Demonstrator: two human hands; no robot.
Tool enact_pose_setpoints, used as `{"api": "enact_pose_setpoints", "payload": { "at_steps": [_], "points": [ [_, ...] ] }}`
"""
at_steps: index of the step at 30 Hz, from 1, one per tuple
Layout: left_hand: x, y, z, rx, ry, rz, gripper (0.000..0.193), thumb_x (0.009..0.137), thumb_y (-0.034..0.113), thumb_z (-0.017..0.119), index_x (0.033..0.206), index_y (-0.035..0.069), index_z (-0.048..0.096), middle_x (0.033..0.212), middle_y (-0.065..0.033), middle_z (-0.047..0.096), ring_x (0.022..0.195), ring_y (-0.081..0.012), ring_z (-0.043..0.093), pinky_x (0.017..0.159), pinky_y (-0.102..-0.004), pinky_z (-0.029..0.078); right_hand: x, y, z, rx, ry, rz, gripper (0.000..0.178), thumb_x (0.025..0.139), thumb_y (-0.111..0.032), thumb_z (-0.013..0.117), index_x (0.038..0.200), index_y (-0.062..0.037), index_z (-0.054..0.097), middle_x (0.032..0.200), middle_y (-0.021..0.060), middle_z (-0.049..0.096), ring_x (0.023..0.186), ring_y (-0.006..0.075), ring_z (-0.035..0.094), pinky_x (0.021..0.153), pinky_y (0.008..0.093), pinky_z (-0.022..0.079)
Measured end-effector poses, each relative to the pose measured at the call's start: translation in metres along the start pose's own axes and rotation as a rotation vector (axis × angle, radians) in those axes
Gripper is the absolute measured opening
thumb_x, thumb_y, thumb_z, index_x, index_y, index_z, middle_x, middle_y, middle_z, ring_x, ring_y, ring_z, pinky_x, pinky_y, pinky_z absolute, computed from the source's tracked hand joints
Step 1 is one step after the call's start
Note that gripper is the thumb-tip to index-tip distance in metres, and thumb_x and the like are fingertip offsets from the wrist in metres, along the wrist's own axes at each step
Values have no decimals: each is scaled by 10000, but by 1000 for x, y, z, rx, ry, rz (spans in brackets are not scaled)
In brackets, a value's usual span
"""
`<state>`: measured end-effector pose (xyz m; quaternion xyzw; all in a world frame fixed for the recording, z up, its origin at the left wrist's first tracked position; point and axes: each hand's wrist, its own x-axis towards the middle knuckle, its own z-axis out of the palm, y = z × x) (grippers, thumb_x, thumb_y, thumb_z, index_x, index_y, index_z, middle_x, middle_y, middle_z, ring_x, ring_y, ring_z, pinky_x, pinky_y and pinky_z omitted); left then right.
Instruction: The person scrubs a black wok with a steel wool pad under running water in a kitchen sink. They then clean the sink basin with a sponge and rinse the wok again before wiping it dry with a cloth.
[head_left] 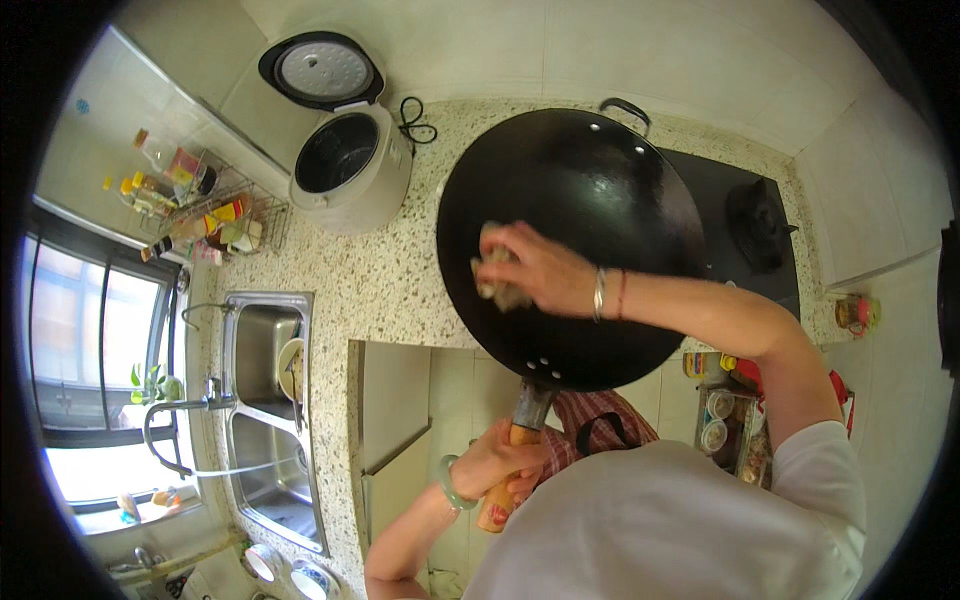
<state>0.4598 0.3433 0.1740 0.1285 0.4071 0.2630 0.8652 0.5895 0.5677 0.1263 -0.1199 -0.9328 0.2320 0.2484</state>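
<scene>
A large black wok [600, 210] fills the middle of the view, set over the counter and the dark stove. My left hand [490, 462] is closed around its wooden handle [497, 508] near my body, a green bangle on that wrist. Inside the wok, toward its left wall, my right hand [540, 268] grips a crumpled, pale brownish cloth [503, 293], pressed against the black surface. Motion blurs the fingers and the cloth slightly. At the wok's far edge a black loop handle [628, 112] shows.
An open white rice cooker [350, 165] stands on the speckled counter [390, 280], left of the wok. Farther left are a double sink [275, 440] with running water and a wire rack of bottles [235, 215]. A black stove [765, 230] lies at right.
</scene>
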Motion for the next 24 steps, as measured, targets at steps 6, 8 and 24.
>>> {"api": "enact_pose_setpoints", "payload": {
  "at_steps": [6,8,24],
  "points": [
    [24,25,11,36,-92,-19,129,853,48,579,818,20,457,526,-32,458,391,-106,435,374,-265,382,-1,117,-121,-823,25,-34,503,635,-32,680,1088,-228,585,1145,9,533,1104,229,499,891,367,410],
    [30,23,4,-1,-82,11,141,853,46,578,802,23,449,526,-34,459,391,-106,438,372,-264,376,-32,126,-146,-885,-60,166,514,657,-21,672,1130,-194,572,1166,43,515,1110,252,486,940,381,400],
    [120,51,30,-114,-90,98,159,829,83,589,869,47,439,565,-48,489,395,-129,442,392,-281,380,-115,97,-109,-102,-453,409,434,789,-204,707,1212,-157,622,1178,106,585,1074,234,561,967,376,441]
  ]
}}
